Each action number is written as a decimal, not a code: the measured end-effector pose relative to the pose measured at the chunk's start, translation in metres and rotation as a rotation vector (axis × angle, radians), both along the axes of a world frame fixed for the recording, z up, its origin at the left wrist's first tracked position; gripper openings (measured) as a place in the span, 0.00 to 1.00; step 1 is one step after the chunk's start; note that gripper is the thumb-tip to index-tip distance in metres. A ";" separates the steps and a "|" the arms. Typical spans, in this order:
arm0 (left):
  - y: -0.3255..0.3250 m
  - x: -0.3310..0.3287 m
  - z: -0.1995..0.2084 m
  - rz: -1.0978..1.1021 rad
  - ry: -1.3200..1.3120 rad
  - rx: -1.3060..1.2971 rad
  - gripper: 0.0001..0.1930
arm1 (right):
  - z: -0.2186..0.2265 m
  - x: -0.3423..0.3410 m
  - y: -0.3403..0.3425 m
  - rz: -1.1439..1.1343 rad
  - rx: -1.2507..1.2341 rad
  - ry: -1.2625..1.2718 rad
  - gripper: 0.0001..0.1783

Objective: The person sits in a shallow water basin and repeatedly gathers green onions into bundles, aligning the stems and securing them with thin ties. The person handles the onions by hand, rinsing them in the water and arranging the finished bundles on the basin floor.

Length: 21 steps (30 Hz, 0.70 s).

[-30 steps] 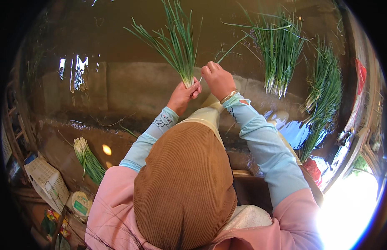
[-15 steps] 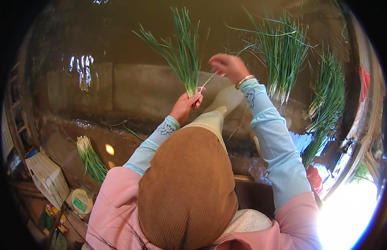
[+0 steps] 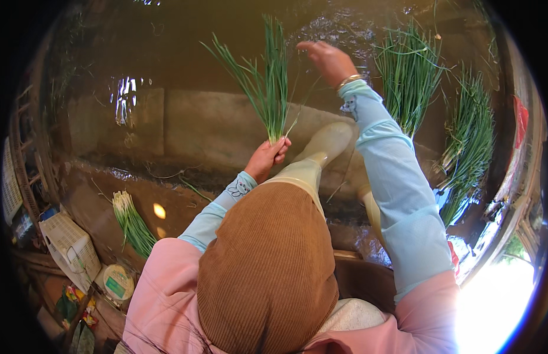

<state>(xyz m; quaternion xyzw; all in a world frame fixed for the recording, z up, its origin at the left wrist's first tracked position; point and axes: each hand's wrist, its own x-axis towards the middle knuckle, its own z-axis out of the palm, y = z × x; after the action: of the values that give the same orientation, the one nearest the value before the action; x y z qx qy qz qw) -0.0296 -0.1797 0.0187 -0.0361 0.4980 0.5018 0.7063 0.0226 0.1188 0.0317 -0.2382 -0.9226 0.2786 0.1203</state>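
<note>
My left hand (image 3: 269,158) is closed around the white lower ends of a bunch of green onions (image 3: 268,88), whose leaves fan out away from me. A thin pale strand sticks out to the right of the bunch's base. My right hand (image 3: 331,62), with a gold bangle at the wrist, is raised over the water to the right of the bunch. Its fingers are stretched out leftward and nothing shows in them. Nearest to it on the right lies a larger pile of green onions (image 3: 408,76), partly behind my forearm.
Another onion pile (image 3: 471,130) lies at the far right, and a small bundle (image 3: 131,223) lies at the left. Brown water (image 3: 185,53) covers the area ahead. A pale plastic crate (image 3: 70,248) and a round container (image 3: 117,282) stand lower left. My boot (image 3: 330,144) is in the middle.
My right hand has moved up and away from the onion bunch, and its fingers have straightened. Ripples show on the water beyond it. My left hand keeps its hold.
</note>
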 end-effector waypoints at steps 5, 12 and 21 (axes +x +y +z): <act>-0.009 -0.002 -0.004 0.028 -0.028 0.017 0.13 | -0.026 -0.011 -0.014 0.156 0.148 -0.194 0.14; -0.014 -0.002 -0.004 0.053 -0.064 0.008 0.14 | 0.014 0.034 0.051 -0.527 -0.517 0.285 0.16; 0.061 -0.037 0.089 0.252 -0.332 0.318 0.08 | 0.040 0.227 0.003 -1.004 -0.223 0.181 0.08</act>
<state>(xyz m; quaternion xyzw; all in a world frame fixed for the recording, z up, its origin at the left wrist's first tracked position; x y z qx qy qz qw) -0.0666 -0.1189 0.1076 -0.0680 0.2818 0.6449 0.7071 0.2491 0.1220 0.0713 -0.6376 -0.6453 0.3027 0.2921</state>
